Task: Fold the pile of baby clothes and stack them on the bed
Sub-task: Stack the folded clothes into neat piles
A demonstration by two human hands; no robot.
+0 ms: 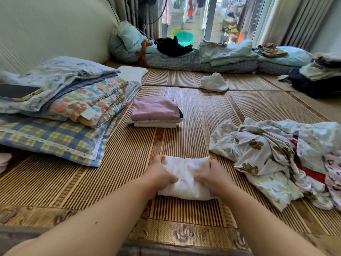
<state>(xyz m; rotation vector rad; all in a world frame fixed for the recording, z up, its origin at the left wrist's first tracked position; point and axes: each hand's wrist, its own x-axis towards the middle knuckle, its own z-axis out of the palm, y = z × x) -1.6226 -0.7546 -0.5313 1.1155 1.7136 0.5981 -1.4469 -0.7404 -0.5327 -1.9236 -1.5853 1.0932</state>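
A small white garment [186, 167], folded into a rough rectangle, lies on the bamboo mat [184, 111] just in front of me. My left hand [162, 173] grips its left side, fingers curled into the cloth. On the garment's right side, my right hand [212, 175] grips it the same way. A neat stack of folded clothes [156, 111], pink on top and white below, sits further back on the mat. The unfolded pile of baby clothes [280, 156], floral and bear prints with some red, lies to my right.
Folded quilts and a checked pillow [55, 139] lie at the left with a phone [18, 92] on top. A crumpled white cloth [214, 82] sits mid-mat. Bedding and folded clothes [221, 54] line the far edge by the window; dark clothes [313, 80] sit at far right.
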